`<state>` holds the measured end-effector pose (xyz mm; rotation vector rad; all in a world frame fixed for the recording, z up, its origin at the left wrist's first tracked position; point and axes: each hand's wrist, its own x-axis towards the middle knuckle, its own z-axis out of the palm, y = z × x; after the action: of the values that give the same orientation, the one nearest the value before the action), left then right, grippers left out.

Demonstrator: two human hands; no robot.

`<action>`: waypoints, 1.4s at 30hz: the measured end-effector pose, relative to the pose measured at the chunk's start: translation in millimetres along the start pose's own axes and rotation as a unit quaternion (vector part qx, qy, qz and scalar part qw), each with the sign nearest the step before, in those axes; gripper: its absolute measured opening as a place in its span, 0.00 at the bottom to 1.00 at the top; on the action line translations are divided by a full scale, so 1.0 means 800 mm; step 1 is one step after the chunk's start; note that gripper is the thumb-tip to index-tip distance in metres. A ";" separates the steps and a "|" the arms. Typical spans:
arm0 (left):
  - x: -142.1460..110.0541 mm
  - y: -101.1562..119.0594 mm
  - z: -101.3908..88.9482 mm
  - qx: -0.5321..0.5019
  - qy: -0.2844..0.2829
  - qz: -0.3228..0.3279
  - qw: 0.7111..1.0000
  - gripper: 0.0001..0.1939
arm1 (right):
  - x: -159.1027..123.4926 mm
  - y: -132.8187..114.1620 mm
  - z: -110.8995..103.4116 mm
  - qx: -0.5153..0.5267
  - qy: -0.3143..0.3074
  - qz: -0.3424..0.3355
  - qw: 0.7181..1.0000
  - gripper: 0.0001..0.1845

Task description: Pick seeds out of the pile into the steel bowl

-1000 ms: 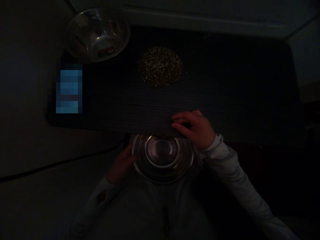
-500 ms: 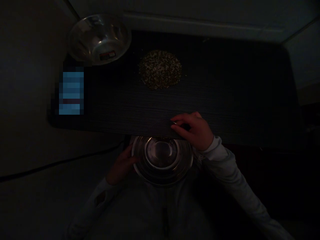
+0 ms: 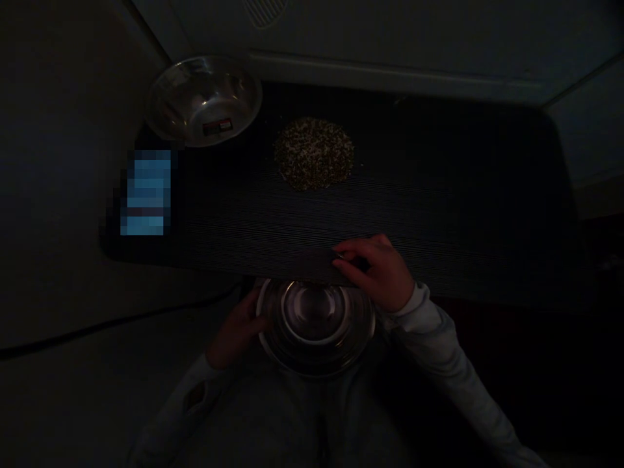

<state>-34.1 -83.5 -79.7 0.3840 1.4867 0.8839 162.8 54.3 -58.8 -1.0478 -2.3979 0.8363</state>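
My left hand (image 3: 236, 331) is closed on the left rim of a shiny metal bowl (image 3: 316, 359), which sits just below the table's front edge. Part of the bowl's far side is hidden under that edge. Above the front of the table, my right hand (image 3: 377, 270) pinches something small with a glint on it between thumb and fingertips; it is too dark to name. Farther back on the tabletop lies a round heap of mixed grains or seeds (image 3: 314, 155), apart from both hands.
A larger metal bowl (image 3: 202, 104) with a label inside stands at the table's back left corner. A lit, blurred-out screen (image 3: 146, 195) lies in front of it. The dark table (image 3: 463, 195) meets a wall at the back. A black cable (image 3: 121, 316) runs at the lower left.
The whole view has shifted, so table, bowls and heap appear lower in the picture. Both hands keep about the same place relative to the table and the lower bowl.
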 end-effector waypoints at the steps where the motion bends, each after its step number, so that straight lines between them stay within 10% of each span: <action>1: 0.001 0.001 0.000 0.005 0.005 -0.001 1.000 0.27 | 0.000 0.000 0.000 0.001 0.000 0.000 1.000 0.11; 42: 0.015 0.000 -0.006 0.032 0.014 0.022 0.999 0.23 | 0.002 -0.001 -0.004 0.027 -0.008 0.013 1.000 0.10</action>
<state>-40.2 -75.9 -88.5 0.4541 1.5397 0.8815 163.0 56.2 -56.0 -1.0564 -2.3661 0.9158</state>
